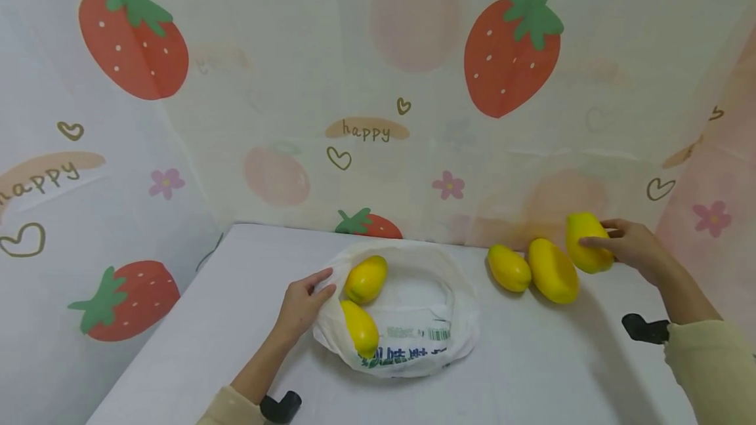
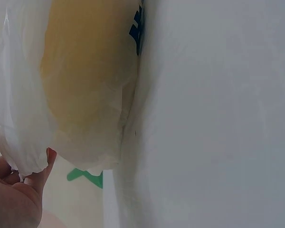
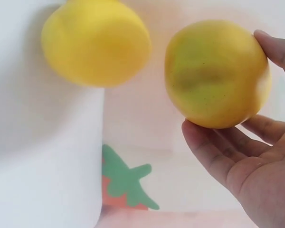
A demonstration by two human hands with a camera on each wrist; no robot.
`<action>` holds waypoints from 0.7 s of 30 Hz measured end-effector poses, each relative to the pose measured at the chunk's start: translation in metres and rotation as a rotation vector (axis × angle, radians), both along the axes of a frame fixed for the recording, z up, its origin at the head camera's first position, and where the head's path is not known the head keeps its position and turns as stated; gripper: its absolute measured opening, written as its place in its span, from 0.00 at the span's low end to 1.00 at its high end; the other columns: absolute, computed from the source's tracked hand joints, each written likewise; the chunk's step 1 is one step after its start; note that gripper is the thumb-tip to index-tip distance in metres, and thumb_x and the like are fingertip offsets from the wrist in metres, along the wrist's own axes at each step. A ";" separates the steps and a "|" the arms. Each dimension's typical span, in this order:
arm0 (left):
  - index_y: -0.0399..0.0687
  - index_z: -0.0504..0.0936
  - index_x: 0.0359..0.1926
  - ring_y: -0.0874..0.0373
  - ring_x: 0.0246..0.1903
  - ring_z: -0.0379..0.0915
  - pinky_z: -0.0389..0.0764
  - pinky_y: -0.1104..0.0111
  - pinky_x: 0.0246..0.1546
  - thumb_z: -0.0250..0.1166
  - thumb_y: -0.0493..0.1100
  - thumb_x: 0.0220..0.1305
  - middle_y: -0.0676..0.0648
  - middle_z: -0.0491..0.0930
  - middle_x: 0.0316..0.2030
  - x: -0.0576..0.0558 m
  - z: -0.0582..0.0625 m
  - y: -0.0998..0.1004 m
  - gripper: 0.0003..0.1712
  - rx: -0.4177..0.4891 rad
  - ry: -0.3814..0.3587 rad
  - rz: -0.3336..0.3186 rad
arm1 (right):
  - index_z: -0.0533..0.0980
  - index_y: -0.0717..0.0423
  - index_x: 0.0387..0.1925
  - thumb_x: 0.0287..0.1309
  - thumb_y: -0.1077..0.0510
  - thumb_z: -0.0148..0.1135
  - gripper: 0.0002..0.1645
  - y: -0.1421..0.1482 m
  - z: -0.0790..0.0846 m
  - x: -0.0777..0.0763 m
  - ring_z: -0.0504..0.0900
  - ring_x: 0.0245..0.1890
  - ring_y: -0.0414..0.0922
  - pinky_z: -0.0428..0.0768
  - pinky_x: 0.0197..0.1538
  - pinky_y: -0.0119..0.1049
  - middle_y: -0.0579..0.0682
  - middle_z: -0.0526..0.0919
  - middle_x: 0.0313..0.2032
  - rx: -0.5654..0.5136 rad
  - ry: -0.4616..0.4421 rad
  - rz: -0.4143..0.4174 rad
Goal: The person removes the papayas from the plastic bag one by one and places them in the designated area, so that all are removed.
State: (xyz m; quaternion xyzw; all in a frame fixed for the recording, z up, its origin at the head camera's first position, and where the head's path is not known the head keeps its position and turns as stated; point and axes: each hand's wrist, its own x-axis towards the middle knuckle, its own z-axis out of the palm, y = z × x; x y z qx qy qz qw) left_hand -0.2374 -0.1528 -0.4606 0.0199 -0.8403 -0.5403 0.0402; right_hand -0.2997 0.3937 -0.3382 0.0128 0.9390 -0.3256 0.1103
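Note:
A white plastic bag (image 1: 466, 320) sits open-mouthed on the table, its rim rolled outward. Two yellow mangoes lie inside at the left, an upper one (image 1: 367, 279) and a lower one (image 1: 359, 329). My left hand (image 1: 300, 303) pinches the bag's left rim; in the left wrist view, yellow shows through the thin plastic (image 2: 19, 95). At the far right, my right hand (image 1: 638, 248) grips another mango (image 1: 585, 241) between thumb and fingers, held up off the table. The right wrist view shows this mango's (image 3: 216, 73) rounded end.
Two more mangoes, a smaller one (image 1: 509, 269) and a larger one (image 1: 553, 271), lie side by side on the white table (image 1: 520, 372), right of the bag. A cloth backdrop (image 1: 366, 51) printed with strawberries hangs behind the table and along both sides.

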 end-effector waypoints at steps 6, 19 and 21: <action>0.41 0.74 0.64 0.44 0.70 0.62 0.65 0.54 0.68 0.60 0.43 0.68 0.40 0.71 0.66 0.000 -0.001 -0.002 0.25 -0.002 0.009 -0.006 | 0.46 0.77 0.69 0.63 0.33 0.55 0.58 0.011 -0.007 -0.001 0.72 0.54 0.68 0.72 0.60 0.66 0.80 0.58 0.64 0.002 -0.039 -0.025; 0.41 0.74 0.64 0.44 0.70 0.61 0.65 0.53 0.69 0.60 0.43 0.68 0.40 0.71 0.66 -0.001 -0.002 -0.002 0.25 -0.016 0.003 0.001 | 0.49 0.79 0.68 0.63 0.35 0.56 0.57 0.029 -0.025 0.001 0.73 0.50 0.64 0.79 0.51 0.55 0.81 0.61 0.61 0.035 -0.035 -0.032; 0.41 0.73 0.64 0.44 0.70 0.61 0.65 0.53 0.69 0.60 0.43 0.68 0.40 0.71 0.66 -0.001 -0.002 -0.002 0.25 -0.014 0.002 0.000 | 0.47 0.80 0.68 0.62 0.35 0.56 0.59 0.031 -0.028 0.000 0.72 0.50 0.65 0.78 0.52 0.57 0.81 0.60 0.61 0.034 -0.047 -0.040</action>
